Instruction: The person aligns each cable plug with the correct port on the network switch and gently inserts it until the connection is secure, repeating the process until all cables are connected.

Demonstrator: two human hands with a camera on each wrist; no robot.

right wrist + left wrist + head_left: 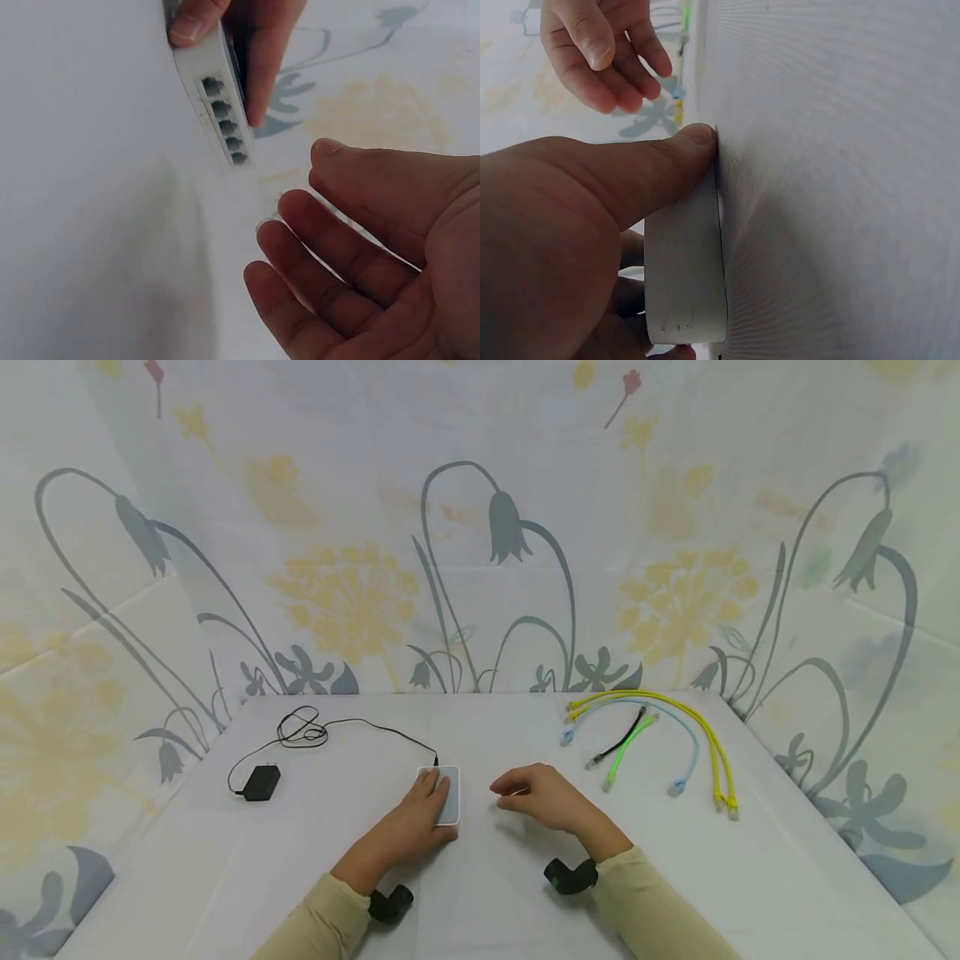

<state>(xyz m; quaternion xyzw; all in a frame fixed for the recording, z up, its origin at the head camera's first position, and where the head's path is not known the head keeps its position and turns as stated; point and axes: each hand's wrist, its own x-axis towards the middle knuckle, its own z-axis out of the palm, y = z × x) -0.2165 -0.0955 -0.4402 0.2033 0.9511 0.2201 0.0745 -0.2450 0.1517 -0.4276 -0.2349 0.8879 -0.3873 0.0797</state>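
Note:
A small white network switch (450,795) with a grey-blue top lies on the table. My left hand (412,818) grips it, thumb along its near side and fingers across the top and left side. In the right wrist view, a row of several ports shows on the side of the switch (212,84) facing my right hand. A thin black power cord (390,729) runs into its far side. My right hand (546,797) hovers to the right of the switch, apart from it, fingers loosely bent and holding nothing.
The cord is looped at the back left and leads to a black power adapter (262,782). At the back right lie two yellow network cables (693,713), a light blue cable (686,731), a short black cable (621,743) and a short green cable (628,752). A patterned cloth (465,610) hangs behind.

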